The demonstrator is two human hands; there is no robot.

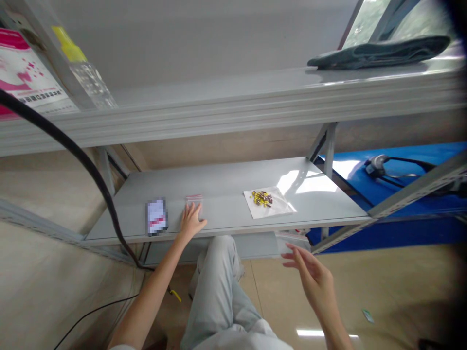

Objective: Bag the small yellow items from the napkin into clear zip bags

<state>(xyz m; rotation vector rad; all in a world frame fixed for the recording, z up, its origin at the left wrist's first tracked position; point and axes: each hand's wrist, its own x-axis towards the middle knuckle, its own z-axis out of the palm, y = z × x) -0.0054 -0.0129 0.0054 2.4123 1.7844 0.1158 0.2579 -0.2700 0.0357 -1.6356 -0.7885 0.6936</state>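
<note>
My left hand lies palm down with its fingers spread at the front of the grey middle shelf. Its fingertips rest on a small clear zip bag with a reddish strip, partly hidden beneath them. To the left of that hand lies a phone-like object, its face blurred out. My right hand hangs in the air in front of the shelf, fingers stretched out and apart, with nothing visible in them. Nearest to it on the shelf is a white sheet bearing a pile of small yellow and dark brown pieces.
Overhead, the upper shelf carries a yellow-capped spray bottle, a pink-and-white packet and a dark folded cloth. A black cable crosses on the left. Below sits another clear zip bag. A blue surface stands right.
</note>
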